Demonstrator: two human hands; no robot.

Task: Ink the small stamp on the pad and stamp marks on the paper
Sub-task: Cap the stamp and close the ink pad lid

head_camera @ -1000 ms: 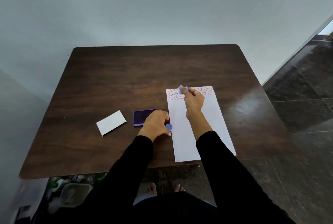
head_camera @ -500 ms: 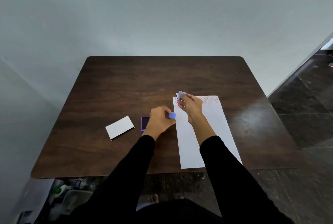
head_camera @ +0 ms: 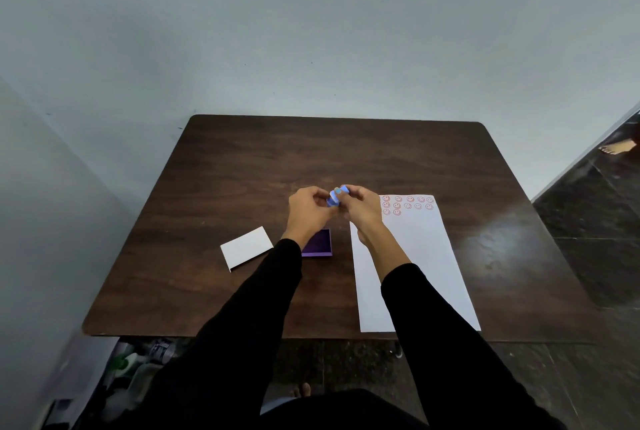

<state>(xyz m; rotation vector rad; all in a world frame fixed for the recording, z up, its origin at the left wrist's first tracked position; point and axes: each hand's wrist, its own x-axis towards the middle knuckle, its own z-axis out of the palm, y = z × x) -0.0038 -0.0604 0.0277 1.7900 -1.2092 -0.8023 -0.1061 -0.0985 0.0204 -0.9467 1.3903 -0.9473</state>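
Observation:
My left hand [head_camera: 308, 209] and my right hand [head_camera: 362, 211] meet above the table, left of the paper's top edge. My right hand pinches the small blue stamp [head_camera: 342, 190]. My left hand holds a round blue cap [head_camera: 331, 201] against it. The long white paper [head_camera: 415, 256] lies to the right, with rows of red smiley marks [head_camera: 408, 204] along its far end. The purple ink pad [head_camera: 320, 244] lies open under my left wrist, partly hidden by it.
A white rectangular card or lid [head_camera: 246, 249] lies left of the pad. The dark wooden table [head_camera: 311, 152] stands against a grey wall. Bottles and clutter [head_camera: 138, 367] sit on the floor under its near left corner. A person's bare foot [head_camera: 618, 147] shows at far right.
My right hand lifted the stamp off the paper and moved left. My left hand rose from beside the pad with the blue cap, and the two now touch. The camera tilted up.

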